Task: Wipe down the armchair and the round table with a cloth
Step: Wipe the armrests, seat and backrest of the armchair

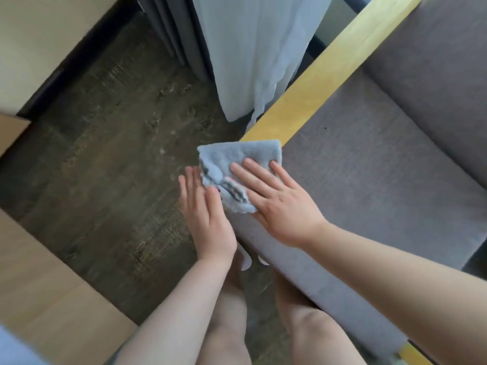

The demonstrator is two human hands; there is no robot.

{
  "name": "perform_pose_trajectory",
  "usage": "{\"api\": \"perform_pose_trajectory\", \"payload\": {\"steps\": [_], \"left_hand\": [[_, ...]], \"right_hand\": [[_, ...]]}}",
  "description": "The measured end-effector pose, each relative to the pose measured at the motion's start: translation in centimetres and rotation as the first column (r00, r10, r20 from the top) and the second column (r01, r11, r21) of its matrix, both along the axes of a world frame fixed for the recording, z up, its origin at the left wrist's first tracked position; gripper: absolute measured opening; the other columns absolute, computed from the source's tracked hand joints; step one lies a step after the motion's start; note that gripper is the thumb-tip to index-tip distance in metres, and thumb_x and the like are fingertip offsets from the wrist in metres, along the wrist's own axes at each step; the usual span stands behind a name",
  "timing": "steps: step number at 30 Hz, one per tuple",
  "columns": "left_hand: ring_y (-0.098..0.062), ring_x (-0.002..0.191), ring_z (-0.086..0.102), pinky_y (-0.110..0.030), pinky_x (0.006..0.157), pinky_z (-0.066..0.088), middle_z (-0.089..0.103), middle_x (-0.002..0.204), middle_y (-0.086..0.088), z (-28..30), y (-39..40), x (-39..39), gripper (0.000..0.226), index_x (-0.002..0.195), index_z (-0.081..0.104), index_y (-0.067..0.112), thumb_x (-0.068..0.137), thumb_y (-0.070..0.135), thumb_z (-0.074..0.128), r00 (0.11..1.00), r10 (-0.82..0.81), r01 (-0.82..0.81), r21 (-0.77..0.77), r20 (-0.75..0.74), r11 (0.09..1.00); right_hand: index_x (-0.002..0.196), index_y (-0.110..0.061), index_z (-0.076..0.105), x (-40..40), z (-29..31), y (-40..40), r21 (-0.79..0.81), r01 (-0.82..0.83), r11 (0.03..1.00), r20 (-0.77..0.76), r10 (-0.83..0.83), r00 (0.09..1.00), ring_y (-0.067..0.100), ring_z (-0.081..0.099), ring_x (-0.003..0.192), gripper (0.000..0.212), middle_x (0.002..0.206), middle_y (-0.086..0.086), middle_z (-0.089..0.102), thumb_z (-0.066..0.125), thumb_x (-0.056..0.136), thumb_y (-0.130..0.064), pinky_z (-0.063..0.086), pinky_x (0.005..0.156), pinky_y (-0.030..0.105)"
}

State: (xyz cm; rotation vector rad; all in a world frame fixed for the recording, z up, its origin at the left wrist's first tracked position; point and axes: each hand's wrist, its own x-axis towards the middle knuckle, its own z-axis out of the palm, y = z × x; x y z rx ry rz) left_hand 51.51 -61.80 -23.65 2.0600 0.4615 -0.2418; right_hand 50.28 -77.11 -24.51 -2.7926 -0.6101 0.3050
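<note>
A folded light-blue cloth (232, 164) lies over the near end of the armchair's yellow wooden armrest (321, 75). My right hand (276, 198) presses flat on the cloth with straight fingers. My left hand (205, 209) is flat against the cloth's left edge and the outer side of the armrest, fingers straight. The grey armchair seat cushion (369, 175) spreads to the right, its backrest (434, 61) beyond. The round table is not in view.
A white sheer curtain (258, 48) and a dark grey drape (174, 30) hang behind the armrest. Dark carpet (105, 154) covers the floor at left. Light wooden furniture (47, 285) stands at lower left, more (39, 35) at upper left. My knees are below.
</note>
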Motion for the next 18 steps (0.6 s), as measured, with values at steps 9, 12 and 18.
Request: {"api": "perform_pose_trajectory", "payload": {"steps": [9, 12, 18], "left_hand": [[-0.007, 0.147, 0.005, -0.035, 0.121, 0.008, 0.01, 0.159, 0.007, -0.2, 0.0, -1.0, 0.073, 0.152, 0.016, 0.019, 0.089, 0.055, 0.025, 0.991, 0.136, -0.135, -0.16, -0.004, 0.978], [-0.009, 0.147, -0.005, -0.028, 0.119, -0.003, 0.004, 0.16, 0.005, -0.8, 0.0, -1.1, 0.071, 0.152, 0.018, 0.015, 0.092, 0.052, 0.014, 1.0, 0.002, -0.004, 0.061, 0.029, 0.998], [-0.02, 0.147, 0.003, -0.021, 0.117, -0.004, 0.017, 0.158, -0.008, -0.7, -1.5, -0.5, 0.069, 0.147, 0.031, 0.01, 0.091, 0.045, 0.013, 0.989, 0.145, -0.146, 0.169, 0.018, 0.975]], "right_hand": [[0.145, -0.027, 0.038, -0.9, 0.3, 2.0, 0.029, -0.039, 0.999, 0.009, 0.038, 0.999, 0.016, 0.011, 0.146, 0.053, 0.157, -0.005, 0.019, 0.047, 0.094, -0.031, 0.008, 0.119, 0.042], [0.144, -0.028, 0.03, 2.5, -0.2, -0.9, 0.002, 0.143, 0.99, 0.053, -0.143, 0.988, 0.021, 0.017, 0.146, 0.055, 0.157, -0.002, 0.024, 0.052, 0.093, -0.029, 0.011, 0.118, 0.047], [0.149, -0.026, 0.03, 1.3, 0.5, 4.0, 0.091, 0.17, 0.981, -0.022, -0.169, 0.985, 0.018, 0.013, 0.146, 0.055, 0.157, -0.002, 0.025, 0.045, 0.098, -0.039, 0.008, 0.119, 0.044]]}}
